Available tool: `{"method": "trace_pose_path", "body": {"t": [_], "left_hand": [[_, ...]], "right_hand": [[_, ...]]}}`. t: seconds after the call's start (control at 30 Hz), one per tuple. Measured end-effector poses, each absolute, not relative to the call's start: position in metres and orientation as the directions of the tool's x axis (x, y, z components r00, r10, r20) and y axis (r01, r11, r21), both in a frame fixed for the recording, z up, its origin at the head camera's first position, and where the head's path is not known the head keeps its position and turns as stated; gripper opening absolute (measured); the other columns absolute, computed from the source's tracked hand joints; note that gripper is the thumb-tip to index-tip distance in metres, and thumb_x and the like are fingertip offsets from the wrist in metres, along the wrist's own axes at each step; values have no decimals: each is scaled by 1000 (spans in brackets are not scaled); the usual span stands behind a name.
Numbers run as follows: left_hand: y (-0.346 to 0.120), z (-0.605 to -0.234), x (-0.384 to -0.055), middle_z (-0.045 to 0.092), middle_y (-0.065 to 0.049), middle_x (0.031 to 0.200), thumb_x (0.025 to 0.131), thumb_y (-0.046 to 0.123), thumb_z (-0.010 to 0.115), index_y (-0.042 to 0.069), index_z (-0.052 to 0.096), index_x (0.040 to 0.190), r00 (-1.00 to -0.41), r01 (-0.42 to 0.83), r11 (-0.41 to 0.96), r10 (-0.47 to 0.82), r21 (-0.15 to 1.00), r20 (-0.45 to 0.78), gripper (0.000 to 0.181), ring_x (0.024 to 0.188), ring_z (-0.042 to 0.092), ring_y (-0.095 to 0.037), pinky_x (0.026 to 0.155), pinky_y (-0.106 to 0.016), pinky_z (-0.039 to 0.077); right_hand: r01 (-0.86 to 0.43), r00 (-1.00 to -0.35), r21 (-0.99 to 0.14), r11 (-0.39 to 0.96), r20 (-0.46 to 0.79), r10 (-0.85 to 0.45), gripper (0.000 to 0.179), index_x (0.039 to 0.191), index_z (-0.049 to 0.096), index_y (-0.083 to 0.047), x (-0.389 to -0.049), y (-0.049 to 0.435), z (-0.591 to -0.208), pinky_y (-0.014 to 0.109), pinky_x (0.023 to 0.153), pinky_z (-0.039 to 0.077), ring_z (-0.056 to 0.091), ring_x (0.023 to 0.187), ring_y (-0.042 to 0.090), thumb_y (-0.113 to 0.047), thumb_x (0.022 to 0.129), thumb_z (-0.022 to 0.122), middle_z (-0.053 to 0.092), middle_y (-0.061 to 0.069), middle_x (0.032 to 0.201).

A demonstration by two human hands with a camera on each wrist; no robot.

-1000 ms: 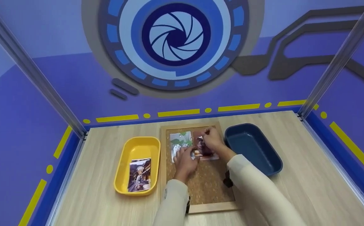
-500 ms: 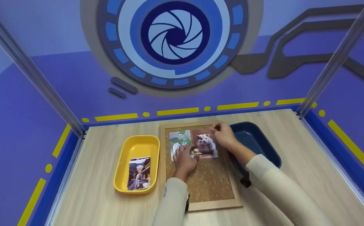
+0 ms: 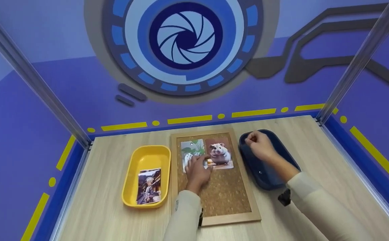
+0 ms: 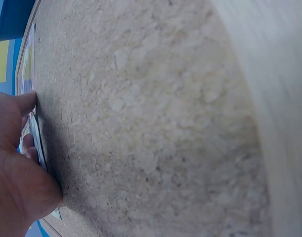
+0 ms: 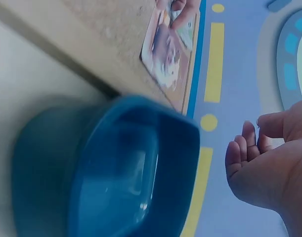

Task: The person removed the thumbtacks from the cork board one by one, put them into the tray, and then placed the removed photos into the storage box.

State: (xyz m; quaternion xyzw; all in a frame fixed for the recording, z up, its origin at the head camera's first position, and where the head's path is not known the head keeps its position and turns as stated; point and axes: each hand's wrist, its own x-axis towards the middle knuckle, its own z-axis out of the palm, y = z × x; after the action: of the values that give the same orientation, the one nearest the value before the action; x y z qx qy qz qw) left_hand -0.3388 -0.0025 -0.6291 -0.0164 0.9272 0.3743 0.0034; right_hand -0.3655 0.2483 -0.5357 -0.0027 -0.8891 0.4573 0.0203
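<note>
On a wood-framed corkboard (image 3: 221, 194), a photo of a hamster (image 3: 221, 157) lies to the right of a photo with green leaves (image 3: 188, 148). A small white dot (image 3: 191, 144) shows near the top of the leafy photo. My left hand (image 3: 198, 170) rests with spread fingers over the photos' lower inner edges; its thumb (image 4: 26, 101) touches down in the left wrist view. Above the dark blue tub (image 3: 251, 164) is my right hand (image 3: 262, 148), thumb and index close together. Whether anything tiny sits between those fingertips is unclear in the right wrist view.
A yellow tub (image 3: 132, 180) stands left of the board, with a stack of photos (image 3: 149, 186) inside. A bright speck (image 3: 260, 172) shows within the blue tub. Purple walls (image 3: 80, 97) enclose the wooden table (image 3: 107, 167) at the back and sides.
My right hand has moved right, from the top of the hamster photo to above the blue tub, uncovering that photo. The left hand has stayed on the photos.
</note>
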Motion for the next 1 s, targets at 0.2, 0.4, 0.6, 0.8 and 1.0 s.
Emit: {"method": "trace_pose_path", "body": {"t": [0.2, 0.4, 0.6, 0.8, 1.0], "left_hand": [[-2, -630, -341, 52, 0, 127, 90, 30, 71, 29, 62, 131, -999, -36, 735, -26, 677, -25, 42, 120, 44, -21, 98, -45, 32], [-2, -630, -340, 52, 0, 127, 91, 29, 70, 30, 62, 131, -999, -38, 723, -24, 690, -30, 41, 120, 44, -21, 98, -45, 32], [-3, -627, -338, 52, 0, 127, 91, 28, 71, 30, 62, 130, -999, -43, 719, -29, 694, -33, 41, 121, 44, -22, 98, -45, 32], [-1, -627, -339, 51, 0, 128, 91, 28, 71, 30, 62, 130, -999, -42, 706, -25, 707, -35, 40, 121, 43, -22, 98, -45, 32], [-3, -627, -337, 52, 0, 128, 91, 29, 71, 30, 63, 130, -999, -40, 708, -30, 705, -26, 40, 121, 43, -22, 98, -45, 32]], "right_hand": [[4, -999, -747, 665, 33, 43, 8, 93, 61, -2, -362, 272, -543, 27, 64, 42, 51, 74, 17, -9, 92, 61, 56, 5, 83], [20, -1000, -717, 697, -3, 26, 8, 91, 61, 0, -358, 289, -548, 27, 65, 42, 52, 74, 17, -7, 88, 60, 57, 5, 82], [34, -999, -664, 747, -26, 23, 6, 86, 61, -3, -355, 298, -552, 27, 66, 43, 55, 75, 19, -8, 86, 60, 60, 8, 83], [36, -999, -602, 798, -40, 15, 4, 81, 59, -5, -352, 304, -556, 27, 65, 43, 56, 73, 20, -8, 84, 59, 61, 7, 81], [12, -998, -552, 834, -63, -28, 4, 80, 57, -5, -351, 306, -562, 28, 62, 42, 55, 70, 20, -7, 83, 56, 58, 6, 78]]}}
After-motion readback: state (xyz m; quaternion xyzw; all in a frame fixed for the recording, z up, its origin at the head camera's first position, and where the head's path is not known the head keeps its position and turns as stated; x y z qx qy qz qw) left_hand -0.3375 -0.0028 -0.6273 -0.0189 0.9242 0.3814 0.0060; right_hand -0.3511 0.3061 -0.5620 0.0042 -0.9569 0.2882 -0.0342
